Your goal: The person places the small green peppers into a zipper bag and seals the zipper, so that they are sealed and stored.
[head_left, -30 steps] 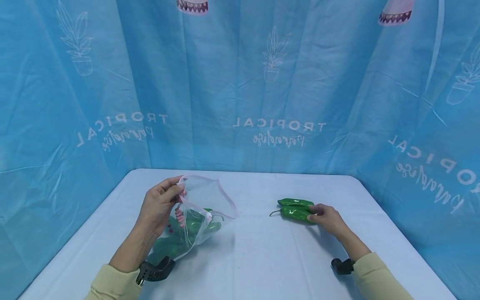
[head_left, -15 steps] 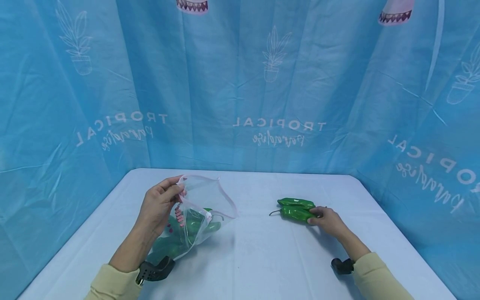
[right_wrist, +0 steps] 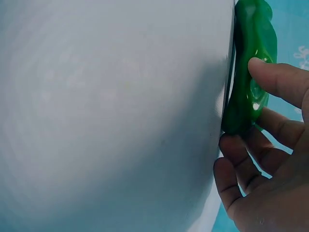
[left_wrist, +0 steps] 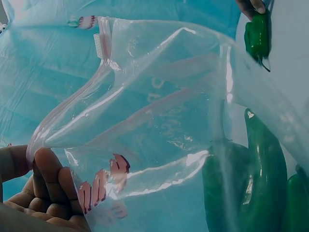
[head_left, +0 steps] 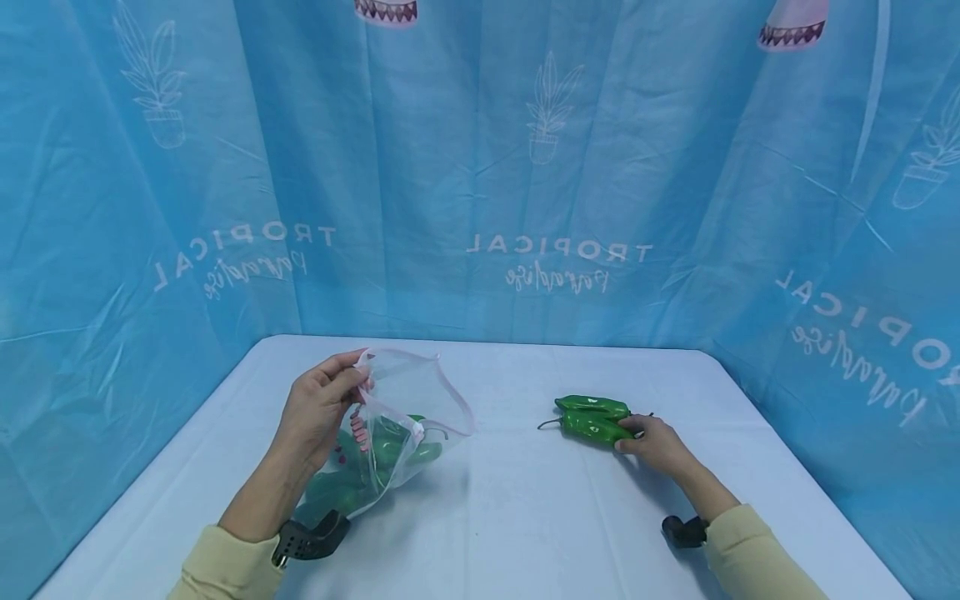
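Observation:
My left hand (head_left: 322, 408) pinches the pink-edged rim of a clear zip bag (head_left: 420, 387) and holds its mouth wide. Inside the bag lie several green peppers (left_wrist: 263, 174), seen through the plastic. At the right of the table, two green peppers lie side by side. My right hand (head_left: 660, 446) has its thumb and fingers around the blunt end of the nearer green pepper (head_left: 588, 427), whose stem points left. The farther green pepper (head_left: 592, 405) touches it from behind. In the right wrist view the thumb (right_wrist: 275, 77) presses on the pepper's side.
A white-covered table (head_left: 510, 517) carries everything. Blue printed curtains (head_left: 480, 167) stand along its back and both sides. Black camera mounts (head_left: 311, 540) sit at both wrists.
My right hand has shifted slightly right and down along the nearer pepper, and the farther pepper's stem now shows beyond the fingers. The left hand and bag have stayed put.

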Motion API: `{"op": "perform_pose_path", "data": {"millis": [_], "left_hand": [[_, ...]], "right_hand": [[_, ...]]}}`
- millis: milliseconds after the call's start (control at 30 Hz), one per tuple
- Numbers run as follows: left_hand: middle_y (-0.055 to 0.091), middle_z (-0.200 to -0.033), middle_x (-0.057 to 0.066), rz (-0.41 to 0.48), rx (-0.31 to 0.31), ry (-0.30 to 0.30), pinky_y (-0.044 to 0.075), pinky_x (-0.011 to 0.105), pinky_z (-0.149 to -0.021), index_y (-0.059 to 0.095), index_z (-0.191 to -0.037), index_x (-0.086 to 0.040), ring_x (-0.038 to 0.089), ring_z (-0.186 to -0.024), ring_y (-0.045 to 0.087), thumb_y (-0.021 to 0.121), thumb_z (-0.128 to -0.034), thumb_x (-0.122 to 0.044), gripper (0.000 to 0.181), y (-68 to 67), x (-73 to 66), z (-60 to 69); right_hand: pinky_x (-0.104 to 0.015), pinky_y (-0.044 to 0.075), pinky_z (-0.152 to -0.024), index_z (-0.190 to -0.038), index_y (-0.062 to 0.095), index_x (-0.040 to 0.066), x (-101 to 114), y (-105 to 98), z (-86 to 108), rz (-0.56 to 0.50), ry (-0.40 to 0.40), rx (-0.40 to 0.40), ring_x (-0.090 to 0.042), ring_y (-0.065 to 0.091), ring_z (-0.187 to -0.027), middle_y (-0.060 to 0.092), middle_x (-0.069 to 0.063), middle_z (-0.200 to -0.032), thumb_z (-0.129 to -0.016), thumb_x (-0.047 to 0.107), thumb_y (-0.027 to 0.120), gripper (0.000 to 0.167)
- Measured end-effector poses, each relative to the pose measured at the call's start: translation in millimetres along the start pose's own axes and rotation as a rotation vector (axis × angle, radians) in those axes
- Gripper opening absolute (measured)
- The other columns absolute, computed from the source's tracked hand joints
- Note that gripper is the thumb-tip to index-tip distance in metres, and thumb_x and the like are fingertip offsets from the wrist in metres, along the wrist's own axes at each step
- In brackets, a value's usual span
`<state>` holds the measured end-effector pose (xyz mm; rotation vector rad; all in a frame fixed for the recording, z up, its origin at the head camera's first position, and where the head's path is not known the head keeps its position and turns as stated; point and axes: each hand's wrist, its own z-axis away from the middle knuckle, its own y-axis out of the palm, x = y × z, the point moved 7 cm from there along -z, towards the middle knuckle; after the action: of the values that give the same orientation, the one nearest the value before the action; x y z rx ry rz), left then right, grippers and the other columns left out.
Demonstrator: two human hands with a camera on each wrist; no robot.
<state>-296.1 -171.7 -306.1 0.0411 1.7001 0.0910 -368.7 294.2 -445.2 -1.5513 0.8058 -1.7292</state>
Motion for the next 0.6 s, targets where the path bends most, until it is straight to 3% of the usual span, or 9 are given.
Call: {"op": "perform_pose_path", "data": {"millis": [167, 600], "left_hand": [[0.062, -0.078, -0.011, -0.001, 0.003, 0.001, 0.047, 0.02, -0.075, 0.053, -0.125, -0.002, 0.006, -0.073, 0.052, 0.059, -0.0934, -0.026, 0.04, -0.4, -0.4, -0.5], [0.061, -0.078, -0.012, -0.018, -0.007, -0.008, 0.047, 0.02, -0.077, 0.051, -0.127, -0.001, 0.006, -0.073, 0.052, 0.058, -0.0939, -0.025, 0.042, -0.8, 0.4, -0.7]], "right_hand": [[-0.036, 0.049, -0.073, -0.127, 0.055, -0.001, 4.1, 0.6, 1.2, 0.012, -0.026, 0.008, -0.026, 0.057, -0.098, 0.056, -0.022, -0.124, -0.082, 0.021, 0.069, 0.052], [-0.033, 0.048, -0.068, -0.122, 0.058, 0.001, -2.2, 2.5, -1.6, -0.009, -0.003, -0.004, -0.023, 0.057, -0.093, 0.059, -0.018, -0.117, -0.083, 0.018, 0.069, 0.044]]}}
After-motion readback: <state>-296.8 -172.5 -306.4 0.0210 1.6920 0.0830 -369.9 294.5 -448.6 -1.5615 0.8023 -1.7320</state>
